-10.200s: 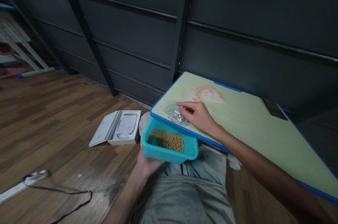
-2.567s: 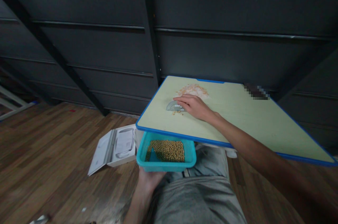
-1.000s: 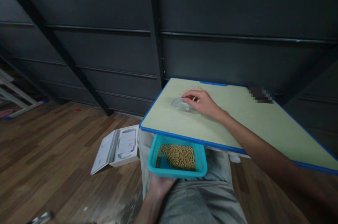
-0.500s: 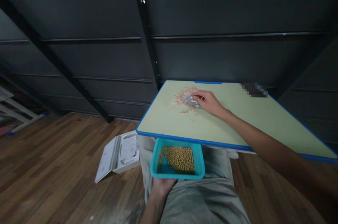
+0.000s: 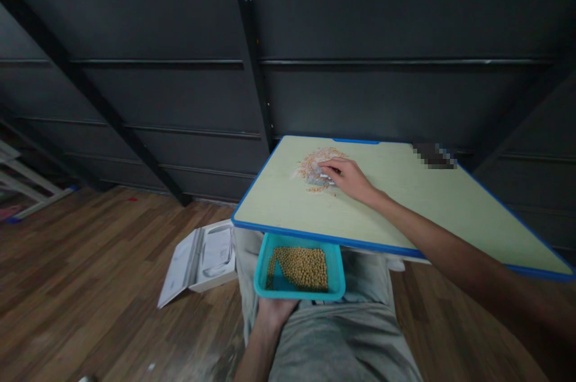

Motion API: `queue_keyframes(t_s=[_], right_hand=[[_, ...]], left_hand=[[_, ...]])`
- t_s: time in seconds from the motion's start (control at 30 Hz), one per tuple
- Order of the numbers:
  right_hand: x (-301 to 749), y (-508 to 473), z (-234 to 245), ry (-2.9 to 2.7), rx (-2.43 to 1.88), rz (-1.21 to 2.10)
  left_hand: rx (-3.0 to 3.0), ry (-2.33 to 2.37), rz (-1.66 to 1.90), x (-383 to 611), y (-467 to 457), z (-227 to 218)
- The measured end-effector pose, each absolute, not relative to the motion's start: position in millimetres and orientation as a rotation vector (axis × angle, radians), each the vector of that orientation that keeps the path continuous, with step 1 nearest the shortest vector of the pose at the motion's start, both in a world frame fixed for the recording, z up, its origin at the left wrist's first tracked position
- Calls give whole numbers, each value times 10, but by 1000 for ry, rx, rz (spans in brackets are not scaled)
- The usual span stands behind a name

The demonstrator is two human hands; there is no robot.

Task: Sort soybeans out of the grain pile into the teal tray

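Observation:
My right hand [image 5: 347, 177] is pinched on a crumpled-looking clear plastic piece [image 5: 315, 177], perhaps a bag, low over the board. Around and under the plastic spreads a pile of small tan and whitish grains [image 5: 324, 156], and a few loose ones lie on the near side. A turquoise plastic basket [image 5: 300, 295] is just below the board's near edge, over my lap. Many round tan beans or beads [image 5: 308, 268] lie in it, with part of its floor bare at the left. My left hand [image 5: 275, 311] supports the basket from below, its fingers hidden underneath.
The pale green board [image 5: 405, 208] has a blue rim and reaches over my knees. A dark, pixelated object [image 5: 434, 156] lies at its far right corner. An open white box [image 5: 219, 256] sits on the wooden floor at the left. Behind the board rises a dark panelled wall [image 5: 382, 100].
My right hand has moved slightly left, with the clear plastic, over the grain pile. The left hand still supports the basket; the whole view has shifted a little.

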State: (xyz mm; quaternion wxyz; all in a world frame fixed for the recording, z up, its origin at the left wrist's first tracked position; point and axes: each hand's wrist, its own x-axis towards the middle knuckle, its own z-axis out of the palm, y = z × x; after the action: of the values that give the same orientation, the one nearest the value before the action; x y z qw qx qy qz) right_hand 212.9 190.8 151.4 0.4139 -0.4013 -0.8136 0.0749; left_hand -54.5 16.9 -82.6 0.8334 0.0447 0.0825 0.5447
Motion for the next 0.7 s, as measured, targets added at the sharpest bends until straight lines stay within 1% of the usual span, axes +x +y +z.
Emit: queue_keyframes(t_s=[0.3,0.7], right_hand=[[2140,1911,1483,-2037,-1000,186],[2077,1877,1446,-1992,-965,379]], left_hand=[[86,211,1139,-548,174,-888],[34,224,1138,-559,181,-902]])
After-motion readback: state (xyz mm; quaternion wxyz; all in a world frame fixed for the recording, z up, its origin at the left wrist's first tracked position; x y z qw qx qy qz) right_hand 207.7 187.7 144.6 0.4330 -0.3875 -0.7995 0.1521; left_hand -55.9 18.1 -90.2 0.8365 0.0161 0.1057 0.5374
